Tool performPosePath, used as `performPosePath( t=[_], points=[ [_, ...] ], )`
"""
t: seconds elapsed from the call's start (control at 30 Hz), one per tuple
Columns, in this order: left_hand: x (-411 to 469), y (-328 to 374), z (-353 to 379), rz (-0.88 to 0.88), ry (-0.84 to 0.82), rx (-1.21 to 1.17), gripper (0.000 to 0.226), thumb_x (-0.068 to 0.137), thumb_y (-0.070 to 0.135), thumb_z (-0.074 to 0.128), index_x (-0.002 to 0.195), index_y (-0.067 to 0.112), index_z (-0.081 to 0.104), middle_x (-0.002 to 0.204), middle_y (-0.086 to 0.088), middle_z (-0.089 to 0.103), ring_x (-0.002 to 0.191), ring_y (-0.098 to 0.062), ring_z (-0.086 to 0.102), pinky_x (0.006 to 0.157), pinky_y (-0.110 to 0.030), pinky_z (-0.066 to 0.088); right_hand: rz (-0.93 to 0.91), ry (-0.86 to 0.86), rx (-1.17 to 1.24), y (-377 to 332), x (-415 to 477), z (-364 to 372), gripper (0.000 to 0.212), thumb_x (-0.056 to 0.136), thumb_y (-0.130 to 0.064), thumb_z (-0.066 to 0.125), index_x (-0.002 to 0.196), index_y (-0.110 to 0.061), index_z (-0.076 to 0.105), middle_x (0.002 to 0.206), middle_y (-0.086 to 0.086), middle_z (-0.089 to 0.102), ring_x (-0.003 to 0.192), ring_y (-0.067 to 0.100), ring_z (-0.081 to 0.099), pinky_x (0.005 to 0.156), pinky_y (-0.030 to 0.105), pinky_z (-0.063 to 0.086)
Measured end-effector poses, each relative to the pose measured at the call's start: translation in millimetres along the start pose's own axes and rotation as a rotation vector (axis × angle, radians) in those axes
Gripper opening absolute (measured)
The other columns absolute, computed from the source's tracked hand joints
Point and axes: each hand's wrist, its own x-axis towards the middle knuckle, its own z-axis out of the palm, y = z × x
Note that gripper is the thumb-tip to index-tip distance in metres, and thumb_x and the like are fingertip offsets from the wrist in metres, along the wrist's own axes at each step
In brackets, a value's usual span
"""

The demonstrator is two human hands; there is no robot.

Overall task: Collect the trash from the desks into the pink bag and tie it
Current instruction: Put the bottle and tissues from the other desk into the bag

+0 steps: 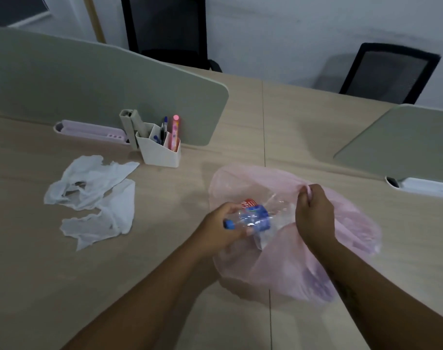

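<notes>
Left hand (pixel 221 227) grips crushed plastic bottle (pixel 250 218) at pink bag (pixel 291 261) mouth; right hand (pixel 313 210) pinches bag rim; crumpled tissues (pixel 96 198) left on table (pixel 63 286).

Translucent pink plastic bag (pixel 303 261) lies open and crumpled on the surface, rim pinched by right grip (pixel 313 213). Crushed clear plastic bottle with blue cap and label (pixel 253 219) in left grip (pixel 224 229), at bag mouth. Torn white tissue scraps (pixel 96 198) lie flat, well left of left grip.

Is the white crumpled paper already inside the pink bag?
No, the white paper lies on the desk, left of the pink bag.
</notes>
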Motion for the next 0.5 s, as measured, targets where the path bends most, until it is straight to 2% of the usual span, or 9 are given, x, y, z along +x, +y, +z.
performPosePath(
  t=[0.07, 0.1, 0.17, 0.2, 0.27, 0.3, 0.33, 0.4, 0.5],
  points=[
    [12.4, 0.2, 13.4, -0.048, -0.025, -0.030, 0.061, 0.072, 0.049, 0.081, 0.127, 0.037, 0.057, 0.119, 0.016, 0.063, 0.102, -0.003, 0.063, 0.086, -0.020, 0.054, -0.006, -0.015, 0.002, -0.3, -0.5, 2.9, 0.024, 0.103, -0.029, 0.036, 0.088, -0.016, 0.050, 0.069, -0.008, 0.053, 0.062, 0.006, 0.051, 0.052, 0.022, 0.035],
    [14.5, -2.7, 10.8, -0.049, 0.045, -0.014, 0.059, 0.071, 0.056, 0.077, 0.124, 0.039, 0.058, 0.115, 0.018, 0.061, 0.101, 0.001, 0.060, 0.082, -0.013, 0.050, -0.011, -0.028, 0.005, -0.8, -0.9, 5.3, 0.023, 0.103, -0.029, 0.036, 0.090, -0.017, 0.051, 0.070, -0.009, 0.054, 0.063, 0.005, 0.052, 0.052, 0.022, 0.036],
    [13.7, -16.5, -13.2, 0.003, 0.346, 0.163, 0.049, 0.068, 0.062, 0.065, 0.111, 0.038, 0.061, 0.110, 0.013, 0.061, 0.099, -0.002, 0.056, 0.075, -0.010, 0.042, -0.023, -0.061, 0.009, -1.3, -2.8, 13.5, 0.022, 0.103, -0.029, 0.037, 0.093, -0.018, 0.053, 0.074, -0.010, 0.056, 0.066, 0.006, 0.055, 0.054, 0.021, 0.039],
    [12.0, -28.5, -33.6, 0.010, 0.495, 0.313, 0.049, 0.070, 0.060, 0.061, 0.112, 0.034, 0.061, 0.115, 0.006, 0.061, 0.105, -0.009, 0.053, 0.077, -0.015, 0.040, -0.027, -0.079, 0.012, -1.7, -4.4, 19.0, 0.021, 0.103, -0.029, 0.037, 0.094, -0.018, 0.053, 0.074, -0.009, 0.057, 0.067, 0.007, 0.056, 0.054, 0.022, 0.040],
    [7.4, -57.8, -82.7, -0.087, 0.663, 0.659, 0.060, 0.076, 0.060, 0.061, 0.128, 0.030, 0.054, 0.140, -0.004, 0.050, 0.125, -0.029, 0.041, 0.090, -0.035, 0.040, -0.027, -0.121, 0.005, -3.3, -8.4, 31.1, 0.019, 0.103, -0.029, 0.038, 0.096, -0.019, 0.053, 0.074, -0.010, 0.057, 0.067, 0.008, 0.058, 0.054, 0.023, 0.042],
    [3.1, -72.8, -108.6, -0.197, 0.701, 0.820, 0.071, 0.077, 0.065, 0.060, 0.139, 0.032, 0.045, 0.154, -0.007, 0.035, 0.136, -0.038, 0.029, 0.100, -0.049, 0.035, -0.031, -0.144, -0.007, -4.0, -10.5, 36.8, 0.018, 0.103, -0.029, 0.038, 0.098, -0.020, 0.053, 0.074, -0.011, 0.057, 0.067, 0.007, 0.058, 0.054, 0.024, 0.045],
    [-3.3, -86.3, -132.8, -0.313, 0.736, 0.944, 0.085, 0.075, 0.072, 0.058, 0.148, 0.035, 0.033, 0.162, -0.008, 0.016, 0.143, -0.044, 0.014, 0.108, -0.060, 0.024, -0.039, -0.167, -0.025, -4.6, -12.6, 42.0, 0.017, 0.102, -0.028, 0.038, 0.101, -0.020, 0.053, 0.074, -0.011, 0.057, 0.066, 0.008, 0.059, 0.054, 0.027, 0.049],
    [-17.6, -110.0, -173.3, -0.446, 0.822, 1.065, 0.112, 0.064, 0.086, 0.056, 0.156, 0.038, 0.013, 0.165, -0.009, -0.011, 0.145, -0.051, -0.007, 0.108, -0.072, 0.004, -0.068, -0.209, -0.068, -5.1, -15.1, 49.9, 0.016, 0.102, -0.026, 0.039, 0.104, -0.019, 0.053, 0.074, -0.009, 0.058, 0.064, 0.010, 0.060, 0.057, 0.032, 0.054],
    [-29.5, -130.0, -218.2, -0.494, 0.780, 1.047, 0.130, 0.049, 0.097, 0.049, 0.156, 0.043, -0.002, 0.161, -0.006, -0.028, 0.142, -0.054, -0.016, 0.100, -0.082, 0.002, -0.091, -0.255, -0.129, -5.2, -14.5, 56.2, 0.014, 0.101, -0.025, 0.040, 0.105, -0.019, 0.052, 0.077, -0.001, 0.062, 0.063, 0.014, 0.061, 0.060, 0.038, 0.057]
  ],
)
